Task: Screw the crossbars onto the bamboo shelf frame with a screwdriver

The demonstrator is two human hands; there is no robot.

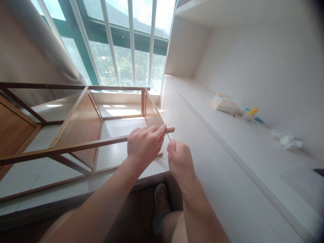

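Note:
A brown wooden shelf frame (76, 121) lies on its side on a pale platform (118, 152) under the window. My left hand (144, 143) is closed over the frame's upper rail (101, 143) near its right end, fingers wrapped round it. My right hand (179, 160) is in a fist just right of it, gripping a thin metal tool (168, 136) whose tip meets the rail's end. What kind of tool it is I cannot make out.
A white desk ledge (227, 135) runs along the right wall, with a wrapped packet (224, 104), blue and yellow bits (253, 113) and crumpled tissue (287, 140) on it. A barred window (126, 50) and a curtain (32, 44) stand behind. My shoe (159, 202) rests on the dark floor.

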